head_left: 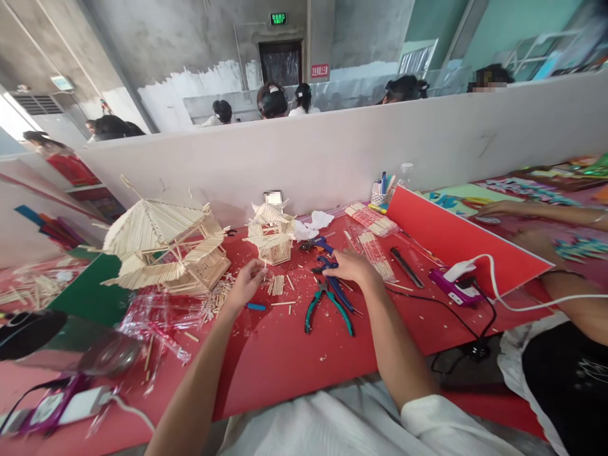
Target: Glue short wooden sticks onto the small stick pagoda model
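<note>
Closed around a thin wooden stick (pixel 265 271), my left hand (pixel 247 284) is over the red table, beside a small row of cut sticks (pixel 276 285). My right hand (pixel 352 265) is closed on a blue-handled tool (pixel 338 288); its exact kind is partly hidden by the fingers. Another blue and black tool (pixel 316 243) lies just beyond these fingers. Teal-handled pliers (pixel 327 307) rest with jaws toward my right hand. A small stick pavilion (pixel 272 234) stands behind my left hand, and a larger stick pavilion (pixel 166 244) stands to the left.
Sticks in plastic packs (pixel 375 253), a black cutter (pixel 406 267) and a purple power strip (pixel 455 288) lie right. A red board (pixel 465 240) separates a co-worker's arm (pixel 546 210). Plastic wrap (pixel 161 316) and a clear container (pixel 90 348) are left. A white partition (pixel 332 152) runs behind.
</note>
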A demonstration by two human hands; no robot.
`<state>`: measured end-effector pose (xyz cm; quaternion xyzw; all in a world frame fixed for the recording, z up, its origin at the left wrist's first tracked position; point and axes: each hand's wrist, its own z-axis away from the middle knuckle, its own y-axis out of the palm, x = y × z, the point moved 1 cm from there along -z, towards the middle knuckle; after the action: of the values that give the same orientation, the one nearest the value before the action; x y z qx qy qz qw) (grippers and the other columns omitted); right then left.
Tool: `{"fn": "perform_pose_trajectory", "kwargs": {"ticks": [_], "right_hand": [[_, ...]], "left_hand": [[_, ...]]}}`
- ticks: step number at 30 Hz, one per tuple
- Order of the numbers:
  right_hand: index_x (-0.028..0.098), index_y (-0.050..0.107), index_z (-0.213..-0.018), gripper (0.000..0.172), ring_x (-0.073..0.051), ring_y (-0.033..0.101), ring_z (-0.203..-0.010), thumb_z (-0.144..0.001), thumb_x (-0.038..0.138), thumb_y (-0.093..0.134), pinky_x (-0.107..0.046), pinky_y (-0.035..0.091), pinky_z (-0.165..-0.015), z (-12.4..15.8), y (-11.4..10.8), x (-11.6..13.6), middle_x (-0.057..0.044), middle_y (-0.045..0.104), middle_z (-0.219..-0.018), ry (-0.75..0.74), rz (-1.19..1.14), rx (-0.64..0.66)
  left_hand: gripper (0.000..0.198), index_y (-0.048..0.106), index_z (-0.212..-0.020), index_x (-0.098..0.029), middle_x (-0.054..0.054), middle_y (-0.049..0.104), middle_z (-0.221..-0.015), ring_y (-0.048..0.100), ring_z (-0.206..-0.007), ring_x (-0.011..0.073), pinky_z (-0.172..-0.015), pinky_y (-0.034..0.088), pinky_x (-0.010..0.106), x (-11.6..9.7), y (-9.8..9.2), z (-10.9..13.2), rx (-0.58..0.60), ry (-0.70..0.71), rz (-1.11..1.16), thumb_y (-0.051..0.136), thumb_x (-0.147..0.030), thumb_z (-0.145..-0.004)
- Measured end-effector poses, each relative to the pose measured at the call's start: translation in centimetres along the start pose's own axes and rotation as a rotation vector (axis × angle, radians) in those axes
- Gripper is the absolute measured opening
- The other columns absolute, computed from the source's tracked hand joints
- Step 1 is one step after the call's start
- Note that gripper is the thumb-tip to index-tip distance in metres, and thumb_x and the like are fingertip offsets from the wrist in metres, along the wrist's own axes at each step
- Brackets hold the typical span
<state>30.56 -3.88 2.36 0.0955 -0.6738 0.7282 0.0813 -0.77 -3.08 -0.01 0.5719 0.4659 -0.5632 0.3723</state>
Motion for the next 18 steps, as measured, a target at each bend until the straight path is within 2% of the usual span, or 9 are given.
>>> {"fn": "perform_pose_trajectory", "kwargs": {"ticks": [3, 5, 12, 15, 18], "right_hand": [[0.014, 0.062, -0.121, 0.073, -0.042, 0.057, -0.121, -0.069, 0.062, 0.079, -0.049, 0.044, -0.096, 0.2, 0.6, 0.5, -0.025, 0.062, -0.130, 0.020, 0.060, 0.084], [0.013, 0.061, -0.124, 0.074, -0.042, 0.056, -0.124, -0.070, 0.061, 0.078, -0.049, 0.044, -0.097, 0.3, 0.7, 1.1, -0.025, 0.060, -0.132, 0.028, 0.089, 0.105], [0.015, 0.070, -0.108, 0.037, -0.038, 0.065, -0.110, -0.080, 0.040, 0.071, -0.043, 0.048, -0.087, 0.9, -0.8, 1.4, -0.022, 0.068, -0.119, -0.016, 0.123, 0.129], [0.014, 0.069, -0.111, 0.033, -0.037, 0.066, -0.107, -0.088, 0.038, 0.062, -0.042, 0.048, -0.086, 1.6, -2.0, 0.8, -0.022, 0.068, -0.119, -0.065, 0.106, 0.108], [0.017, 0.063, -0.123, 0.036, -0.033, 0.063, -0.114, -0.096, 0.038, 0.053, -0.039, 0.046, -0.093, 2.3, -2.9, 0.6, -0.018, 0.065, -0.125, -0.197, 0.036, 0.041]], "left_hand": [[0.048, 0.051, -0.092, -0.020, -0.003, 0.063, -0.076, 0.068, -0.068, 0.0155, -0.070, 0.057, 0.030, 0.0, 0.0, 0.0, -0.004, 0.004, -0.007, 0.076, -0.057, -0.073], [0.046, 0.051, -0.091, -0.020, -0.003, 0.062, -0.075, 0.067, -0.067, 0.0153, -0.070, 0.057, 0.031, -0.1, 0.1, 0.1, 0.002, 0.009, -0.029, 0.075, -0.055, -0.074], [0.039, 0.053, -0.085, -0.019, -0.002, 0.063, -0.070, 0.063, -0.067, 0.0141, -0.064, 0.051, 0.025, -0.3, 0.2, 0.1, 0.018, 0.066, -0.119, 0.073, -0.052, -0.078], [0.043, 0.050, -0.087, -0.020, -0.002, 0.066, -0.072, 0.066, -0.069, 0.0152, -0.068, 0.054, 0.028, 0.1, 0.4, 0.1, 0.040, 0.022, -0.042, 0.074, -0.054, -0.076], [0.048, 0.045, -0.089, -0.022, -0.002, 0.068, -0.073, 0.068, -0.066, 0.0161, -0.068, 0.056, 0.030, 0.3, 0.7, 0.1, 0.057, -0.026, 0.026, 0.075, -0.057, -0.074]]}}
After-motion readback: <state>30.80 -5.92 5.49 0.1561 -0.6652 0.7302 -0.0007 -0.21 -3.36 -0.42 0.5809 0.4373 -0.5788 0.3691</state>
